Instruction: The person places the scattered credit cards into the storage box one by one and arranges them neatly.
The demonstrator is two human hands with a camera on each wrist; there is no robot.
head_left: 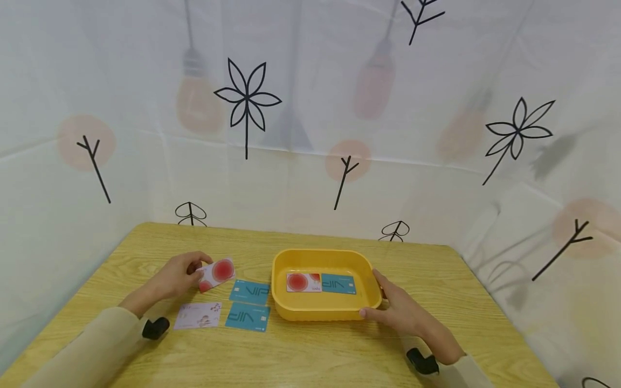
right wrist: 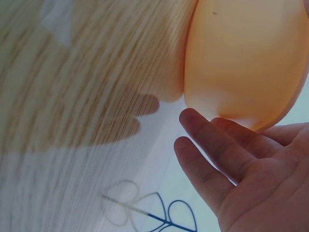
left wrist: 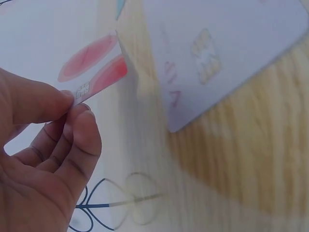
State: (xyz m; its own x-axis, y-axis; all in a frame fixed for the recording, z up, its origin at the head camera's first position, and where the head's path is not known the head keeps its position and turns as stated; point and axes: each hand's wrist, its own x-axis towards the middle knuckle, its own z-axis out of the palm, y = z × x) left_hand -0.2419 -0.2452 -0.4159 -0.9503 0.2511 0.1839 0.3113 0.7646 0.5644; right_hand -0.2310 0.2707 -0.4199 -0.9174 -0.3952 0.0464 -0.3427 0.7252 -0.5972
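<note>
Left hand (head_left: pixel 177 276) pinches a red-circled card (head_left: pixel 218 274) by one end, left of the yellow tray (head_left: pixel 320 314); right hand (head_left: pixel 402 310) rests at the tray's right side, fingers loosely spread. Risk, I judge: so slight a pinch could let the card swivel or drop onto the blue cards (head_left: pixel 248 317). Their large letters seem to read VIP; finer print illegible

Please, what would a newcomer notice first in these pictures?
Probably the yellow tray on the table, holding a red-circled card and a teal card side by side, with the right hand at its right end. To the tray's left, the left hand pinches another red-circled card. Behind, black flower drawings stand out on the pale backdrop.
</note>
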